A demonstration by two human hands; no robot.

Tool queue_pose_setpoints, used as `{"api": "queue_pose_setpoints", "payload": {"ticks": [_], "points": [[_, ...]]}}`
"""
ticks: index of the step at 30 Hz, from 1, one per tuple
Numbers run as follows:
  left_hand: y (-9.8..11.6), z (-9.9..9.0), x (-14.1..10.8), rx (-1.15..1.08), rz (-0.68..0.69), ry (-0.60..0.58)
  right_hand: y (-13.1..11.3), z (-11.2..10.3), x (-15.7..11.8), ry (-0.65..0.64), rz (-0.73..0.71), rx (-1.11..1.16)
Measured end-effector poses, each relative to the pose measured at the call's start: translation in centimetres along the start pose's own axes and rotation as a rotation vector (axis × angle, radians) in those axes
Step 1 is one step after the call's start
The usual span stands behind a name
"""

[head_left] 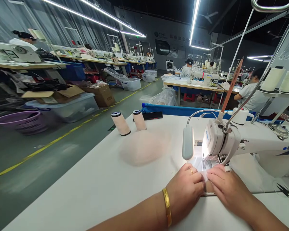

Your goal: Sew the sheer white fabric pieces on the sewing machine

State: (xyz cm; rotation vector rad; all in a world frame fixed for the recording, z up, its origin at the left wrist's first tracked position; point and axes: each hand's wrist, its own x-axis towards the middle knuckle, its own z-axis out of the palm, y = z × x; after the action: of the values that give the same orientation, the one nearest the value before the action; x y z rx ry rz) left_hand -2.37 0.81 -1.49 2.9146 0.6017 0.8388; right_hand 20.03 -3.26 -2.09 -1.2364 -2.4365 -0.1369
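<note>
A white sewing machine [216, 141] stands at the right of the table, its lit needle area just beyond my hands. My left hand [186, 189], with a ring and gold bangle, is closed, fingers curled on a small piece of thin white fabric [204, 175]. Against the same fabric from the right, my right hand [227, 187] holds its fingers together, tips near the presser foot. The fingers hide much of the fabric. A grey lamp [188, 142] hangs just behind my left hand. Farther left lies a blurred pale pink patch [144, 147], apparently sheer material.
Two pale thread cones [120, 123] and a black phone-like object [153, 115] stand near the table's far edge. Red-handled snips [286, 192] lie at right. Thread cones [273, 78] rise behind the machine. Beyond are co-workers, a purple basket [20, 122] and plastic bins [69, 107].
</note>
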Motion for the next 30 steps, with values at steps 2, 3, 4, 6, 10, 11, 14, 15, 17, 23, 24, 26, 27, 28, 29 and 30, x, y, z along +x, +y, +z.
{"api": "queue_pose_setpoints", "payload": {"ticks": [2, 3, 4, 6, 10, 11, 14, 15, 17, 23, 24, 26, 27, 28, 29, 30], "points": [[-0.3, 0.2, 0.1, 0.001, 0.0, 0.006, 0.1, 0.1, 0.1, 0.002, 0.016, -0.001], [-0.4, 0.3, 0.1, 0.003, 0.0, 0.013, 0.2, 0.2, 0.2, 0.003, 0.026, -0.002], [-0.5, 0.4, 0.2, 0.004, 0.0, 0.021, 0.2, 0.2, 0.2, 0.005, 0.036, -0.003], [-0.8, 0.5, 0.3, 0.011, -0.006, 0.029, 0.3, 0.4, 0.3, 0.004, 0.058, -0.01], [-1.2, 0.6, 0.6, 0.029, -0.022, 0.022, 0.4, 0.7, 0.4, 0.009, 0.103, -0.062], [-1.3, 0.6, 0.6, 0.035, -0.024, 0.022, 0.5, 0.8, 0.4, 0.014, 0.113, -0.082], [-1.6, 0.8, 0.9, 0.062, -0.029, 0.035, 0.6, 1.1, 0.4, 0.014, 0.139, -0.133], [-1.8, 0.9, 1.0, 0.072, -0.029, 0.041, 0.7, 1.3, 0.4, 0.009, 0.149, -0.146], [-2.0, 1.1, 1.2, 0.091, -0.036, 0.044, 0.9, 1.5, 0.4, -0.005, 0.17, -0.164], [-2.5, 1.5, 1.6, 0.105, -0.087, -0.001, 0.9, 1.8, 0.2, 0.005, 0.212, -0.146], [-2.5, 1.5, 1.6, 0.093, -0.101, -0.017, 0.9, 1.9, 0.1, 0.019, 0.21, -0.132], [-2.5, 1.5, 1.7, 0.033, -0.159, -0.068, 0.8, 2.0, -0.1, 0.053, 0.191, -0.103], [-2.5, 1.5, 1.7, -0.004, -0.198, -0.095, 0.8, 2.0, -0.2, 0.069, 0.175, -0.088], [-2.4, 1.5, 1.8, -0.037, -0.237, -0.116, 0.8, 2.1, -0.2, 0.086, 0.157, -0.075], [-2.4, 1.5, 1.9, -0.064, -0.273, -0.13, 0.9, 2.1, -0.3, 0.101, 0.135, -0.061], [-2.4, 1.5, 2.0, -0.082, -0.305, -0.133, 0.9, 2.1, -0.3, 0.117, 0.112, -0.049]]}}
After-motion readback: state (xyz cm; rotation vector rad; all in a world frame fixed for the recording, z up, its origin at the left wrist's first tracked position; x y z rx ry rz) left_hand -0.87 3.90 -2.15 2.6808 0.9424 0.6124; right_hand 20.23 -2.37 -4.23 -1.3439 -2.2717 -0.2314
